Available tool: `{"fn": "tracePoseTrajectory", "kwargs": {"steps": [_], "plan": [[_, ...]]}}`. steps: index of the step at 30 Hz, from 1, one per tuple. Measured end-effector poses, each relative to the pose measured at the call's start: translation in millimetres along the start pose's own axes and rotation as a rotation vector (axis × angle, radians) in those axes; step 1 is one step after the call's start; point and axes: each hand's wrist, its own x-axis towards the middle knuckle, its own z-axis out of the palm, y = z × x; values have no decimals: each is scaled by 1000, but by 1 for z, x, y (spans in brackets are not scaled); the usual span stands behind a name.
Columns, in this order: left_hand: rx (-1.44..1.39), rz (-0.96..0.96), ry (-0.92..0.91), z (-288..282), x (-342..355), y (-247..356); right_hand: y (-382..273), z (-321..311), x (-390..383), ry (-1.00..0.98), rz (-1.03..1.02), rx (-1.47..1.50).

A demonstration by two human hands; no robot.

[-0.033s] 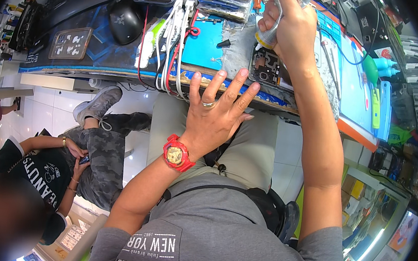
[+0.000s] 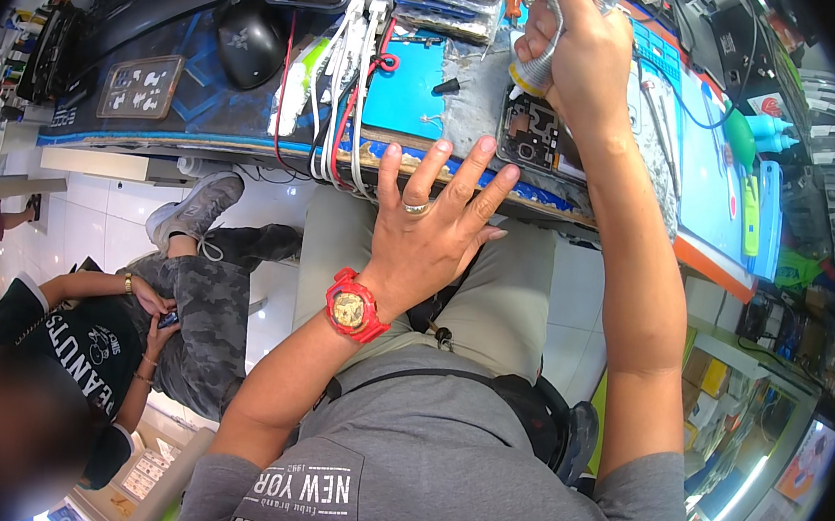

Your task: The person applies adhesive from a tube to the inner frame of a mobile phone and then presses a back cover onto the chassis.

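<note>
My right hand [image 2: 587,61] is closed around a pale grey, ribbed cylinder with a yellow band [image 2: 534,74] at the top of the bench. Its exact kind cannot be made out, and my fingers and the frame's upper edge hide part of it. Just below lies an opened phone [image 2: 527,135] with dark internal parts showing. My left hand [image 2: 437,217], with a ring and a red watch, is open at the bench's front edge, fingers spread and holding nothing. A small black cone-shaped piece [image 2: 447,87] rests beyond its fingertips, beside a blue sheet [image 2: 404,88].
White and red cables [image 2: 344,103] hang over the front edge left of my left hand. Farther left are a black mouse [image 2: 252,41] and a clear phone case [image 2: 141,86]. A green blower bulb [image 2: 738,139] stands at right. Another person [image 2: 77,348] sits at lower left.
</note>
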Motion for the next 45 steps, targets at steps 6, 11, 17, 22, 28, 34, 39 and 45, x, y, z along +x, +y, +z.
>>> {"fn": "tracePoseTrajectory", "kwargs": {"steps": [6,11,17,22,28,34,39,45], "plan": [[11,-7,-10,0,-1,0,-7,7,-2,20,-40,-27],[2,-13,4,0,0,2,-4,3,4,12,-65,-17],[-3,-15,-6,0,0,1,-5,3,6,1,-74,-20],[-1,-10,-8,-1,0,1,-2,3,12,11,-70,-14],[-4,-9,-11,-2,0,1,-2,2,13,-2,-90,-12],[-8,-10,-17,-2,1,1,-4,0,13,-2,-106,-89],[-7,-9,-18,-2,0,1,-4,0,14,4,-108,-48],[1,-10,-19,-2,1,1,-1,-1,16,-3,-148,-26]]}}
